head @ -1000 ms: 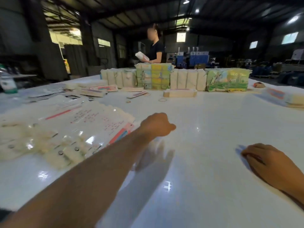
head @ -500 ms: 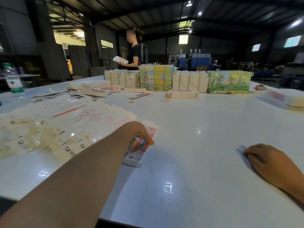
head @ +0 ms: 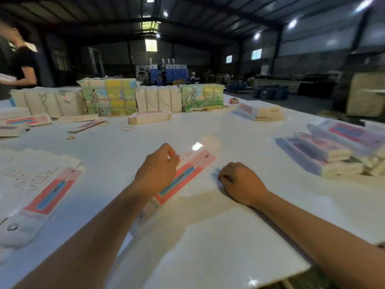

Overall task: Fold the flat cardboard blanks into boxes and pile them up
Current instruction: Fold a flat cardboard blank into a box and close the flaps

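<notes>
- A flat cardboard blank (head: 188, 171), white with a red and blue strip, lies on the white table (head: 208, 236) in front of the person, between the two hands.
- The left hand (head: 157, 174) is over the near half of the blank; its fingers are curled and seem to pinch the left edge of the card.
- The right hand (head: 241, 182) rests on the table just right of the blank, apart from it, fingers bent into a loose fist with nothing inside.
- A spread pile of blanks (head: 37, 184) lies at the left.
- Folded boxes (head: 325, 155) are piled at the right side.
- Wrapped bundles (head: 108, 97) stand in a row at the far edge, rubber bands (head: 127, 128) before them.
- Another person (head: 23, 65) stands at far left.
</notes>
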Available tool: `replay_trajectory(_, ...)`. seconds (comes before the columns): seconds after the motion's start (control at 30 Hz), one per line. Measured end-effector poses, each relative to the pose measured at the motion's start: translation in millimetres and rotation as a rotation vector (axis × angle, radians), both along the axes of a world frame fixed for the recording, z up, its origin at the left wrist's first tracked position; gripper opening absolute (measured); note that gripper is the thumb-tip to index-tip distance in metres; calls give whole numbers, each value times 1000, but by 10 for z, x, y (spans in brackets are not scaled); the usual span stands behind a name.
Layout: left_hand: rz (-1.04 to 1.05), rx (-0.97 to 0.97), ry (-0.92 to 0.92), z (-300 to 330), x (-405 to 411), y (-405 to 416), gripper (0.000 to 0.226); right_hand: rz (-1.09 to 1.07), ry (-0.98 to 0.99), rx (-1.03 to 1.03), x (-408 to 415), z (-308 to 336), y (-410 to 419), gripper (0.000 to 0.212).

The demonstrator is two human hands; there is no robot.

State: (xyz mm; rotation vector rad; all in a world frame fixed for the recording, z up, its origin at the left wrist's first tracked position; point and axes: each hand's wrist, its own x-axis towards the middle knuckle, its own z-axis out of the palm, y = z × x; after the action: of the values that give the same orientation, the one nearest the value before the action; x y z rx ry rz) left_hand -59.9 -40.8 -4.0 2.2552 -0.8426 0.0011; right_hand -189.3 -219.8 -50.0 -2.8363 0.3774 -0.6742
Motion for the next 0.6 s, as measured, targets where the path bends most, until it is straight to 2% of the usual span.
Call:
replay_trajectory(0.13, -130, 81, -114, -304, -163, -100, 19, -15, -17, 81, 2, -25, 12, 19)
replay_trajectory(0.2, -144, 97, -155, -368, -156, -79, 21, -7, 14, 79, 24, -36, -1, 23)
replay_trajectory(0.33, -135, 99, -207, -391, -108, -21, 22, -24, 9, 139, 19, -24, -7, 19)
replay_trajectory(0.4, -141, 101, -218, -385, -96, 6, 20, -6, -143, 377, -2, 17, 24, 13)
replay_trajectory(0.47, -154, 80, -235, -373, -100, 19, 19, 42, -313, 791, -43, 106, 57, 27)
replay_trajectory(0.53, -162, 54, -271, -365, -108, 20, 17, 153, -333, 1255, -64, 177, 48, 41)
replay_trajectory(0.6, -158, 34, -298, -360, -111, 18, 17, 272, -254, 1509, -88, 215, 35, 39)
